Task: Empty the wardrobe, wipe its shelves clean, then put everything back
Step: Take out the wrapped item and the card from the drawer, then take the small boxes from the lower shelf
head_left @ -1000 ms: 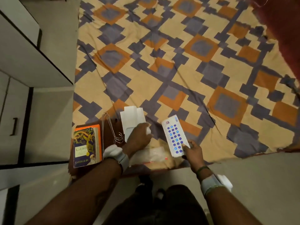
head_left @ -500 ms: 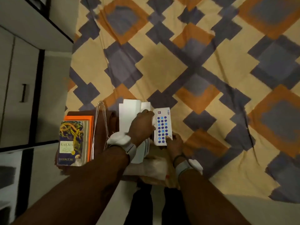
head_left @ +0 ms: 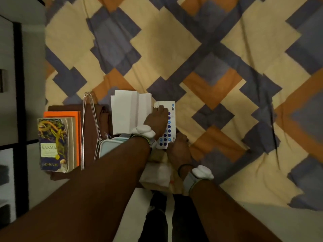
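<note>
Both hands now set the dotted card (head_left: 172, 109) beside the white papers (head_left: 129, 116), left hand (head_left: 156, 119) pressing flat, right hand (head_left: 179, 148) pinching it; sorting likely continues.

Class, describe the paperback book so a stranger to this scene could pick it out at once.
On the patterned bedspread, find the brown cloth at its near-left corner. The paperback book lies at the cloth's left end, left of the wire hangers. Only it has a dark cover with golden swirls and the word KARMA.
</note>
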The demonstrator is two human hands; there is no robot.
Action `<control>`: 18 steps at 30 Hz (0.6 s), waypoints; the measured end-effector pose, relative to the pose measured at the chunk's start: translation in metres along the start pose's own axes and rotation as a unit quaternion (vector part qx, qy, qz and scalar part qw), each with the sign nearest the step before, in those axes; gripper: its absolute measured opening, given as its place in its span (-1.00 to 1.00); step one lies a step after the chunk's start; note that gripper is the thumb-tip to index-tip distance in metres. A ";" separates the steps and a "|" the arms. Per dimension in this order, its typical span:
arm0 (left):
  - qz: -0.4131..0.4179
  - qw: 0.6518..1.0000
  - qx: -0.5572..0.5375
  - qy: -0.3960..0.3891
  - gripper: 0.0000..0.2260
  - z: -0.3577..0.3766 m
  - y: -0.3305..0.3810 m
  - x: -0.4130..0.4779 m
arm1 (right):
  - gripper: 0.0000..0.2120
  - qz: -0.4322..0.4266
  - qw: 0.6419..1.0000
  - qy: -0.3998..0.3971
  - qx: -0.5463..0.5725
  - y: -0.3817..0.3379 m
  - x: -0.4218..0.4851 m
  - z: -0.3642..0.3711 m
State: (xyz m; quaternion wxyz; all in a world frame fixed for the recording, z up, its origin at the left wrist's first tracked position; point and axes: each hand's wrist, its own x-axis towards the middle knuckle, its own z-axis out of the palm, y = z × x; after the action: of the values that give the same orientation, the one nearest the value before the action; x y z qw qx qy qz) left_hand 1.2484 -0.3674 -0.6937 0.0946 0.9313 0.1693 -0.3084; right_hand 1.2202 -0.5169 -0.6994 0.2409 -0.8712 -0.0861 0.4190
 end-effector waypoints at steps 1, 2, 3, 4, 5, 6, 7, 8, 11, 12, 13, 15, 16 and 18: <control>-0.001 1.000 0.001 -0.008 -0.53 -0.002 0.000 0.000 | -0.68 -0.018 1.000 -0.012 -0.015 0.001 0.001 -0.003; -0.003 1.000 -0.007 -0.018 -0.49 -0.004 -0.002 -0.001 | -0.68 -0.026 0.999 -0.023 -0.026 0.001 0.002 -0.007; -0.006 0.999 -0.024 -0.037 -0.44 -0.011 -0.002 -0.005 | -0.67 -0.024 0.999 -0.026 -0.037 0.000 0.000 -0.012; -0.009 0.998 -0.045 -0.045 -0.39 -0.017 -0.003 -0.007 | -0.67 -0.020 0.998 -0.024 -0.052 0.000 -0.001 -0.017; -0.018 0.997 -0.066 -0.043 -0.35 -0.029 -0.004 -0.014 | -0.67 -0.019 0.997 -0.022 -0.070 -0.003 -0.004 -0.025; -0.025 0.995 -0.088 -0.038 -0.34 -0.038 -0.007 -0.023 | -0.66 -0.010 0.997 -0.022 -0.080 -0.006 -0.009 -0.032; -0.031 0.994 -0.104 -0.028 -0.37 -0.051 -0.009 -0.038 | -0.62 -0.007 0.997 -0.019 -0.081 -0.010 -0.016 -0.039; -0.034 0.993 -0.116 -0.006 -0.44 -0.068 -0.016 -0.054 | -0.58 -0.013 0.997 -0.014 -0.078 -0.023 -0.023 -0.048; -0.066 0.989 -0.128 0.040 -0.70 -0.098 -0.029 -0.100 | -0.50 -0.049 0.994 -0.025 -0.093 -0.044 -0.042 -0.063; -0.078 0.986 -0.131 0.064 -0.72 -0.110 -0.039 -0.124 | -0.50 -0.077 0.992 -0.024 -0.100 -0.060 -0.054 -0.068; -0.076 0.985 -0.130 0.083 -0.74 -0.112 -0.041 -0.130 | -0.52 -0.079 0.993 -0.018 -0.081 -0.067 -0.053 -0.073; -0.091 0.972 -0.151 0.153 -0.79 -0.127 -0.069 -0.180 | -0.61 -0.125 0.989 -0.005 -0.082 -0.106 -0.077 -0.080; -0.097 0.966 -0.166 0.174 -0.82 -0.132 -0.081 -0.203 | -0.67 -0.153 0.984 0.005 -0.095 -0.125 -0.090 -0.081; -0.115 0.954 -0.198 0.192 -0.85 -0.145 -0.111 -0.263 | -0.74 -0.227 0.964 0.034 -0.136 -0.170 -0.118 -0.072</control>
State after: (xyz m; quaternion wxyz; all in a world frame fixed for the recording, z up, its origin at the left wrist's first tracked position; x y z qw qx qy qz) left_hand 1.0874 -0.2920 -0.4269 0.2066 0.9099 0.3476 -0.0930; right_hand 1.2095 -0.4361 -0.4962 0.2117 -0.8670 -0.3297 0.3078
